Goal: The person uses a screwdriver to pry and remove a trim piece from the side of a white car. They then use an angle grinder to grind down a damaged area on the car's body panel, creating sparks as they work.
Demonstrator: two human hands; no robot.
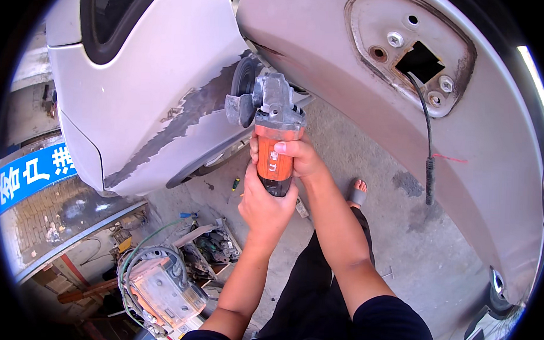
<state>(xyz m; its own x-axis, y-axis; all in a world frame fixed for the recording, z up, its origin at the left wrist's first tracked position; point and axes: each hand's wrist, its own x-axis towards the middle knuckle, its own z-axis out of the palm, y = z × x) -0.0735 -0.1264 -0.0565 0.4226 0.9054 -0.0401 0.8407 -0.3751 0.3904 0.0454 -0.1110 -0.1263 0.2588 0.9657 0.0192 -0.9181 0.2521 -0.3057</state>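
Both my hands are wrapped round an angle grinder [276, 158] with an orange body and a scuffed grey metal head. My left hand [266, 207] closes on the dark rear end of the body. Farther forward, my right hand [301, 156] grips the orange part, its thumb lying along the top. The grinder's dark disc [246, 77] is at the silver car body panel [137, 69], by the upper end of a bare, dark grey strip [184, 120]. Whether the disc touches the metal, I cannot tell. A guard [240, 110] sits beside the disc.
An open panel [324, 37] with a cut-out arches along the right; a black cable [430, 163] hangs from it. Lower left stand a worn machine with hoses [167, 289] and a box of tools [212, 243]. A screwdriver [235, 184] lies on the concrete floor [339, 145].
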